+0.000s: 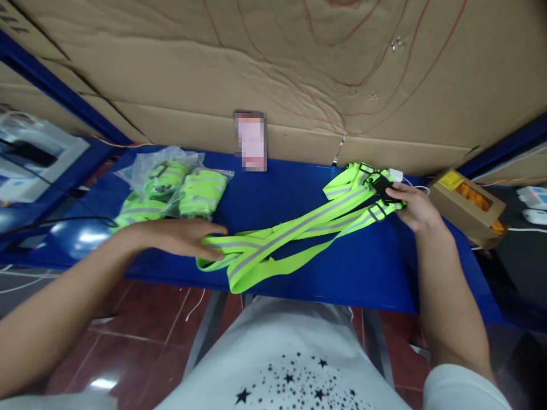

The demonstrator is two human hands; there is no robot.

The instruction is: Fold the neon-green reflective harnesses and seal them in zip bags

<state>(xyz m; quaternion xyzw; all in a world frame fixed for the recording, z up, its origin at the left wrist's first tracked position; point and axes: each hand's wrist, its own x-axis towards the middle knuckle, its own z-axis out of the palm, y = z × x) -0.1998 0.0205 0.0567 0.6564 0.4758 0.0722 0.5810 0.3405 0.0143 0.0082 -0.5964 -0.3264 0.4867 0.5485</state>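
Observation:
A neon-yellow reflective belt (286,242) with grey stripes stretches across the blue table in several overlapping lengths. My left hand (183,239) is closed on its looped left end, with the fingertips partly hidden by the webbing. At the other end, my right hand (412,205) grips the belt by its black buckle (382,187). A black slider (376,212) sits on the strap just below that buckle. More folded webbing (342,181) lies behind the buckle end.
Clear bags (203,192) of folded neon belts lie at the back left. A phone (252,141) leans against the cardboard wall (171,85). A cardboard box (468,205) with orange contents stands at the right. The blue table (363,273) ends close to my body.

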